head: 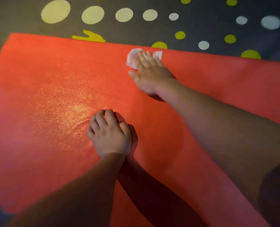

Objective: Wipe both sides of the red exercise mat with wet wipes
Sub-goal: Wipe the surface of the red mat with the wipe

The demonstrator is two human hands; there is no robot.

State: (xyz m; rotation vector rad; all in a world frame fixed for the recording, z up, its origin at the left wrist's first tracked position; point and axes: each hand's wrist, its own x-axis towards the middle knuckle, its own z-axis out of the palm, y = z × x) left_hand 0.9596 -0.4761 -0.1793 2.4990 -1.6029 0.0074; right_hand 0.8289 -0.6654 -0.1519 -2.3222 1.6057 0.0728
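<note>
Mat [29,145]: red, flat, spread wide over a dark rug [136,30]. It fills most of the view, and its far edge runs straight, slanting down toward the right. Surface finely grained, foam-like; a glistening, speckled patch sits left of centre (wet sheen or lamp glare, can't tell which).

Rug: dark grey, printed with round dots [55,11], some pale, some yellow-green, in several sizes.

Right hand [150,71]: reaching out near the mat's far edge, palm down, fingers straight and together, pressing flat on a wipe [131,58]. Wipe is white, thin and crumpled; it pokes out on both sides of the fingers, the bigger bunch on the left, a small pointed corner on the right. Thumb splayed to the side, lying on the mat.

Left hand [109,135]: nearer, at mid-mat, fingers curled under, fingertips and knuckles bearing on the mat. Nothing in its grip. The mat dimples in shallow creases just to its left.

Both forearms bare; a dark sleeve [277,194] edge at lower right.
</note>
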